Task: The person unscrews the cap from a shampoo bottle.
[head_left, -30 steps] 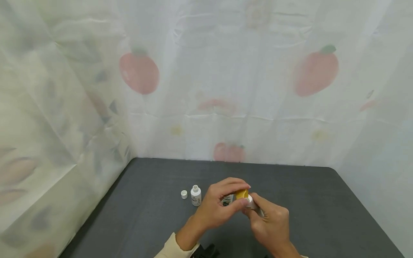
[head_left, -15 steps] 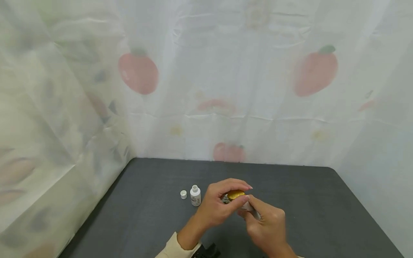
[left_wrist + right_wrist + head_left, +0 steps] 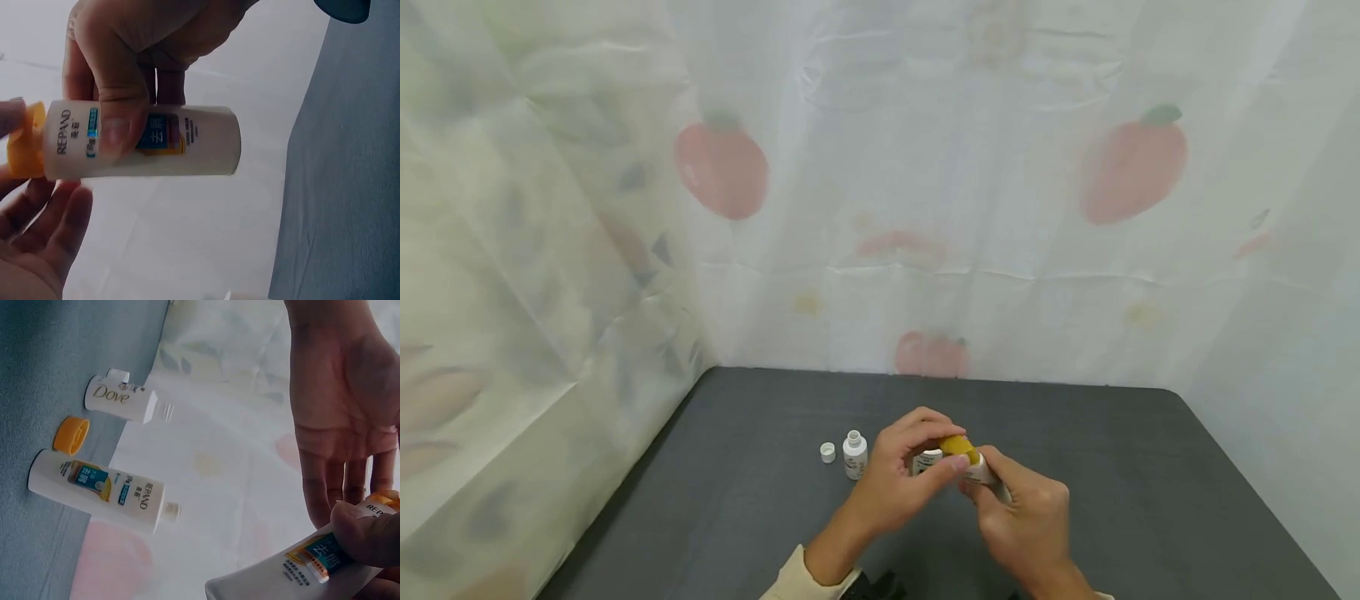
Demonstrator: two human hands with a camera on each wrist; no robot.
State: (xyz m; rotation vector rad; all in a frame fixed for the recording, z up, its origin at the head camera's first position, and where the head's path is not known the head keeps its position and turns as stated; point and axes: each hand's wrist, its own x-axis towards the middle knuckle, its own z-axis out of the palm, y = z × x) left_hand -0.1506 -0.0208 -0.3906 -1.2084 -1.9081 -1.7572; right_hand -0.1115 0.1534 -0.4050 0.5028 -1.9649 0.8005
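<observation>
Both hands meet above the dark table (image 3: 1150,467): the right hand (image 3: 1026,521), reaching up toward 11 o'clock, grips a small white bottle (image 3: 147,150) round its body, while the left hand (image 3: 895,475) curls its fingertips (image 3: 958,461) on the bottle's yellow cap (image 3: 958,446). In the head view the fingers hide most of the bottle. At 9 o'clock stand an uncapped white bottle (image 3: 854,454) and its loose cap (image 3: 827,452).
</observation>
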